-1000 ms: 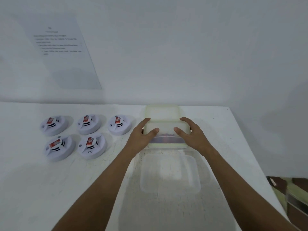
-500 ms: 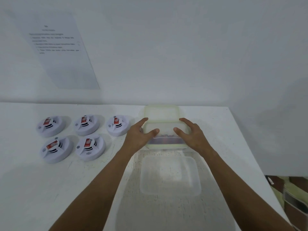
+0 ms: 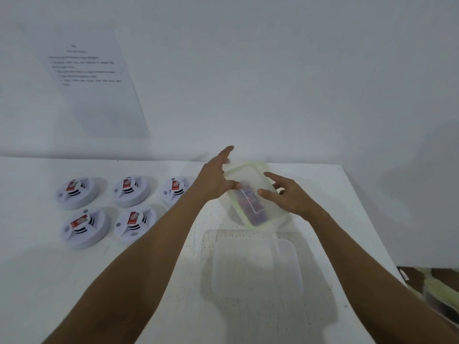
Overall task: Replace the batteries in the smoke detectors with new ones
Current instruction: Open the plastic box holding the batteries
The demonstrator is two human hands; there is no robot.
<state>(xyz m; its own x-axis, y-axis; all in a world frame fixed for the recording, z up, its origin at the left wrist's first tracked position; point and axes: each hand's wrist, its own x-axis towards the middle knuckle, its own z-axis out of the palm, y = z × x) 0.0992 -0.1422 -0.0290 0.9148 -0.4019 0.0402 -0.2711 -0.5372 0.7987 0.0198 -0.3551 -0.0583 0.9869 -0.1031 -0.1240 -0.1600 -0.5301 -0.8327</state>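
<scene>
Holding a lidded box (image 3: 250, 192) tilted between left hand (image 3: 215, 179) and right hand (image 3: 285, 196), each grip pinching its sides, five smoke detectors (image 3: 131, 192) beside.

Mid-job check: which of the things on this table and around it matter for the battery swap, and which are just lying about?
Belongs to the job:
five smoke detectors
lidded container, dark items inside, between left hand and right hand

Lying about:
clear empty tub
printed sheet on the wall
clutter past the table's right edge
</scene>
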